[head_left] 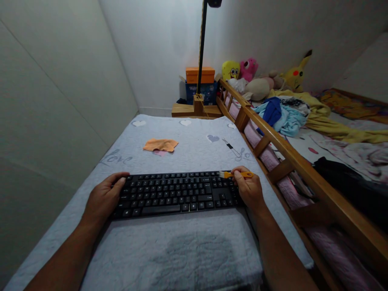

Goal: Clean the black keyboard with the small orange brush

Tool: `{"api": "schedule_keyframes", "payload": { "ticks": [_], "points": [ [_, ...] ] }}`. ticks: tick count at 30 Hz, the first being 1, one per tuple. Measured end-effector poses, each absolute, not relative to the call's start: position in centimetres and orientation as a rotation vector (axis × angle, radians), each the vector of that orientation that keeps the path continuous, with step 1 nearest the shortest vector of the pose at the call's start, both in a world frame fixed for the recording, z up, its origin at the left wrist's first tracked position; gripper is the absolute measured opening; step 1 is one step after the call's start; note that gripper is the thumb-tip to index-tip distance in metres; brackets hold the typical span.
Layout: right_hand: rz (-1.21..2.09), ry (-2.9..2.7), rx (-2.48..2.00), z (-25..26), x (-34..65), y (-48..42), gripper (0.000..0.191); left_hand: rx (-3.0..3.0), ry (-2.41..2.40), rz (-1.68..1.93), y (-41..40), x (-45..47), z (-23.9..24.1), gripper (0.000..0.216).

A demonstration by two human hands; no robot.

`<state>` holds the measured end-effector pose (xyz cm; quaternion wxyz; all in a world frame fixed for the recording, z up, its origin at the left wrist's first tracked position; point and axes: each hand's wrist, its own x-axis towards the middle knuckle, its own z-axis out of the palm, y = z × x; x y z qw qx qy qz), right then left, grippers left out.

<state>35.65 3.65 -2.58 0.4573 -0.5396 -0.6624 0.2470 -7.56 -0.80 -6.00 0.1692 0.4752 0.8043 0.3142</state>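
A black keyboard [169, 192] lies across the bed in front of me, its keys facing up. My left hand [104, 196] grips its left end, thumb on top near the upper corner. Pinched in my right hand [247, 188] is a small brush [242, 174] with an orange handle and pale bristles. Those bristles point left and are at the top row of keys, toward the right side. The right hand also covers part of the keyboard's right end.
An orange cloth [160, 144] lies beyond the keyboard, and a thin wire tool with a black grip [229, 146] is farther right. A wooden rail [273, 141] borders the right side. Behind stand an orange box [200, 75] and a dark pole [202, 48].
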Motion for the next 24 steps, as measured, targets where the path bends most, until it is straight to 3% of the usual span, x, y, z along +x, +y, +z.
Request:
{"api": "schedule_keyframes", "payload": {
  "ticks": [8, 24],
  "points": [
    [0.826, -1.43, -1.269, -2.9, 36.3, 3.6, 0.028, 1.335, 2.252, 0.953, -0.7, -7.3, -5.8, 0.047],
    [0.579, -1.752, -1.273, -3.3, 34.5, 3.5, 0.028, 1.328, 2.237, 0.919, -0.7, -7.5, -5.9, 0.051]
  ]
}}
